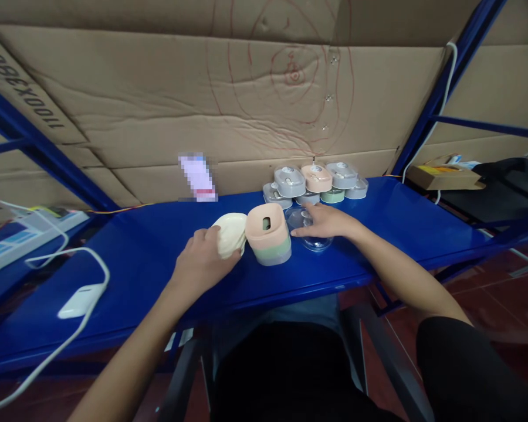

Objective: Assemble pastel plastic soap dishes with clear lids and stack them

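Observation:
My left hand [202,255] is closed round the near side of a small stack of cream, rounded lid-like pieces [231,231]. Touching or almost touching them on the right is a stack of rounded-square plastic cases [268,234], peach on top, then green and grey, with an oval hole in the top face. Over some clear, domed plastic covers [317,242] my right hand [323,221] is spread, thumb and fingers apart. Its fingertips are at the covers; whether they press on one I cannot tell.
Behind, several grey, peach and green cases under clear covers [315,177] are piled by the cardboard wall [158,105]. A blurred-out phone [198,177] leans there. On the blue table's [136,252] left lie a white case [81,300], a cable [97,258] and a power strip [30,237].

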{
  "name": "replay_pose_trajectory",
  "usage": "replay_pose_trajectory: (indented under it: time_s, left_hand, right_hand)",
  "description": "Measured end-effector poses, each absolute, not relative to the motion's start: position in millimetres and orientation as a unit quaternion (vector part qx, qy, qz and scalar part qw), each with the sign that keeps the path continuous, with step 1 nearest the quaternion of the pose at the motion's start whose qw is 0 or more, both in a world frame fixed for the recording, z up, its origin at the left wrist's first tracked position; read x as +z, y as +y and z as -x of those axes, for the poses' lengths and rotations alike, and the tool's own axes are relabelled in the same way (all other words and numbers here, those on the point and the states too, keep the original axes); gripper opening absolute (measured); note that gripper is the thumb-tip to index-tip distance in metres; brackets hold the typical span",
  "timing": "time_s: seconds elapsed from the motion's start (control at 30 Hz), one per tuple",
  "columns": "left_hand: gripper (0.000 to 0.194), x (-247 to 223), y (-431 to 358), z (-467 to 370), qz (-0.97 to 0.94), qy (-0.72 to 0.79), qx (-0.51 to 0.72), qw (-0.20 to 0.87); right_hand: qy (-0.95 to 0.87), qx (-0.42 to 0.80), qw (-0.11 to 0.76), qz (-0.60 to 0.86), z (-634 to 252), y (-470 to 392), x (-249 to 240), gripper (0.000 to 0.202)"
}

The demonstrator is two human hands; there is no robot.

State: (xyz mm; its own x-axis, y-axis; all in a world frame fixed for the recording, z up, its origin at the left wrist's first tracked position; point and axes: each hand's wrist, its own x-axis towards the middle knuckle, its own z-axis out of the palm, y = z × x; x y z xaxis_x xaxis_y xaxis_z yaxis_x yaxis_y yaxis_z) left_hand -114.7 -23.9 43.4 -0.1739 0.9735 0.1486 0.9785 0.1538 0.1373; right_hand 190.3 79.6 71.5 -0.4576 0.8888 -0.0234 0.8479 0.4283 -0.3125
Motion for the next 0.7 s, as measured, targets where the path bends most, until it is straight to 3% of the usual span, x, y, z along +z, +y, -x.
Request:
replay_pose_trajectory:
  time_s: [0.13,0.3,0.4,0.7]
  left_hand:
    - [0.073,41.9,-22.3,126.8,0.641,-0.76,-0.107,0.005]
    - [0.09,38.5,-29.8,114.2,0.676,-0.697,-0.209,0.118]
    - [0.095,44.2,-33.4,84.3,0.715,-0.641,-0.246,0.134]
    - [0.099,74.0,-12.0,22.4,0.672,-0.712,-0.18,0.094]
  right_hand:
    - [-0.837,0.119,0.073,0.529,-185.8,76.8,72.0,0.082]
    - [-0.837,0.097,0.083,0.533,-191.6,81.6,73.4,0.075]
    - [-0.83,0.099,0.118,0.536,-199.4,86.7,75.1,0.077]
    - [-0.824,0.183,0.248,0.475,-221.5,104.0,78.0,0.083]
